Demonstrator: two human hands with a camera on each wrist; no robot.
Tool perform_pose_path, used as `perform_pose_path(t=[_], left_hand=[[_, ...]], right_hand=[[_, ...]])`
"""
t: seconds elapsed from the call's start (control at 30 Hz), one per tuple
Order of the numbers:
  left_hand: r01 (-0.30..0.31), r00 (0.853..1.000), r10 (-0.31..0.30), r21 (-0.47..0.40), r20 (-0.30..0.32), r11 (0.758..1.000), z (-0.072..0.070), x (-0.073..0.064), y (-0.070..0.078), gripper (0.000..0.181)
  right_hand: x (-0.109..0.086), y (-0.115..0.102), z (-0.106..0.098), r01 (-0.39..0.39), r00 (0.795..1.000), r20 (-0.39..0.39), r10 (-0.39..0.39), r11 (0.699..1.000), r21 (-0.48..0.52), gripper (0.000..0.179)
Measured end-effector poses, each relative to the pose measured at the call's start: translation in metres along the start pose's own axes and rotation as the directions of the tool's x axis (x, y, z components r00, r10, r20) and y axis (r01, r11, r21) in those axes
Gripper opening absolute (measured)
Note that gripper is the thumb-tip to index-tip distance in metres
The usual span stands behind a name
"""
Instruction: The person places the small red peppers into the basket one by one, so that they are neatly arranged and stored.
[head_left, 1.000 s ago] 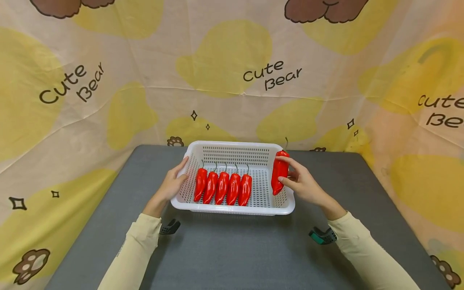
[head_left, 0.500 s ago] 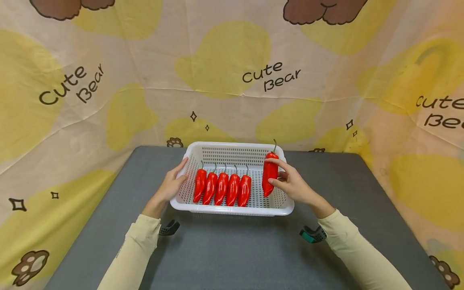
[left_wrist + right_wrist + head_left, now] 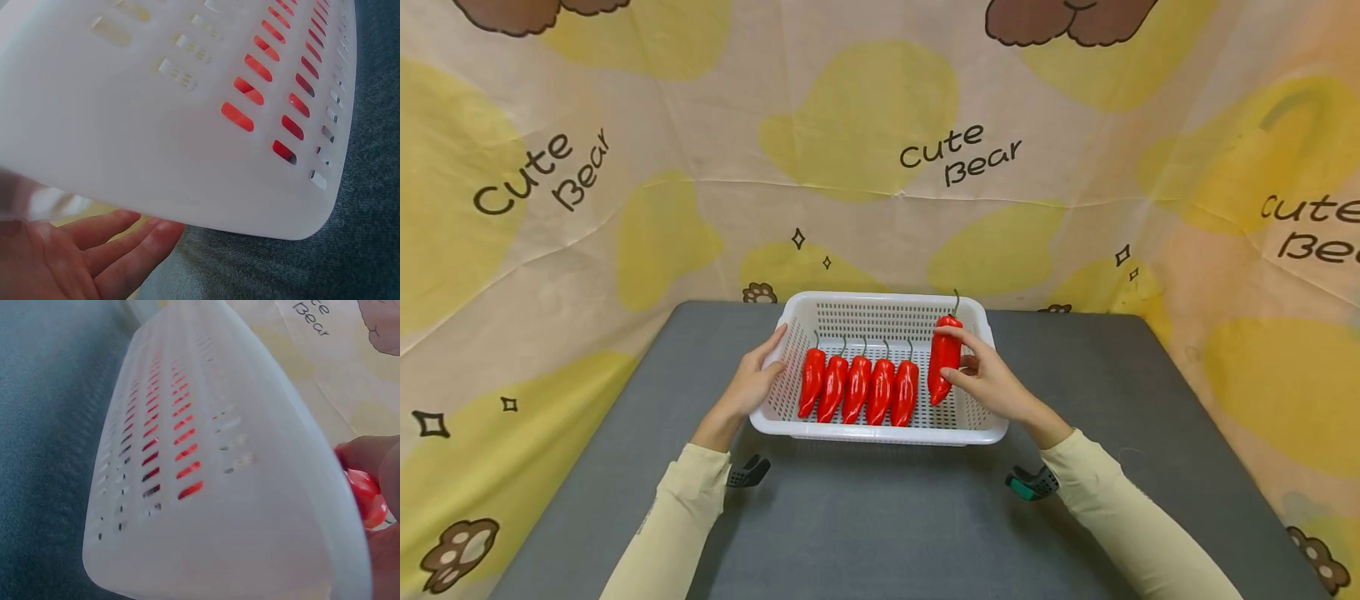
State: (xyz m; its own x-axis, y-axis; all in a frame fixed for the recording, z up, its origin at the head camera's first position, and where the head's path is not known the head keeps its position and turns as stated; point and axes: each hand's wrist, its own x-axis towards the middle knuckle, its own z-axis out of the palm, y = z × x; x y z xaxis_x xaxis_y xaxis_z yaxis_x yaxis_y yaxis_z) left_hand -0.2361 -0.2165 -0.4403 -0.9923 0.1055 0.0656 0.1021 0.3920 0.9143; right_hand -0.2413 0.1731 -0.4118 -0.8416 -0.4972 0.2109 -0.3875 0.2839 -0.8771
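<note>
A white perforated plastic basket point(image 3: 880, 435) stands on the grey table. Inside it, several glossy red chili peppers point(image 3: 857, 390) with green stems lie side by side in a row, left of the middle. The left hand point(image 3: 756, 379) holds the basket's left end, thumb over the rim; in the left wrist view its fingers point(image 3: 140, 256) show by the basket's edge. Between thumb and fingers, the right hand point(image 3: 992, 379) pinches another red chili pepper point(image 3: 943, 358), stem up, over the right part of the basket. In the right wrist view the basket wall hides most of that pepper.
The grey table point(image 3: 880, 525) extends around the basket. Behind and at the sides hangs a cloth backdrop point(image 3: 850, 150) with yellow patches and printed words. Each wrist carries a dark strapped device, one of them the right wrist device point(image 3: 1030, 483).
The right hand has moved left with its chili pepper, from over the basket's right end to nearer the row. The left hand, basket and row of peppers stay put.
</note>
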Motion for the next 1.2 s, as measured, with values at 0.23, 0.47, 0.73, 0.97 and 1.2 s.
perform_pose_path(t=[0.23,0.47,0.73,0.97,1.2], left_hand=[[0.009,1.000,-0.009,0.000,0.003,1.000,0.002,0.000,0.003,0.067],[0.017,1.000,-0.017,-0.003,0.016,1.000,0.003,0.000,0.006,0.066],[0.028,0.999,-0.027,-0.017,0.017,0.999,-0.001,-0.002,0.005,0.067],[0.037,0.999,-0.037,-0.019,0.022,0.999,-0.001,-0.003,0.004,0.068],[0.054,0.998,-0.053,-0.027,0.035,0.998,0.002,-0.001,0.005,0.068]], right_hand=[[0.001,0.002,0.007,0.017,0.999,-0.049,-0.020,0.998,-0.052,0.061],[-0.002,0.005,0.012,0.029,0.995,-0.092,-0.047,0.982,-0.189,0.060],[0.001,0.002,0.020,-0.025,0.997,-0.071,-0.002,0.925,-0.378,0.062],[0.001,0.002,0.026,-0.072,0.997,-0.053,0.052,0.846,-0.529,0.065],[0.000,-0.002,0.026,-0.075,0.997,-0.031,0.070,0.816,-0.574,0.068]])
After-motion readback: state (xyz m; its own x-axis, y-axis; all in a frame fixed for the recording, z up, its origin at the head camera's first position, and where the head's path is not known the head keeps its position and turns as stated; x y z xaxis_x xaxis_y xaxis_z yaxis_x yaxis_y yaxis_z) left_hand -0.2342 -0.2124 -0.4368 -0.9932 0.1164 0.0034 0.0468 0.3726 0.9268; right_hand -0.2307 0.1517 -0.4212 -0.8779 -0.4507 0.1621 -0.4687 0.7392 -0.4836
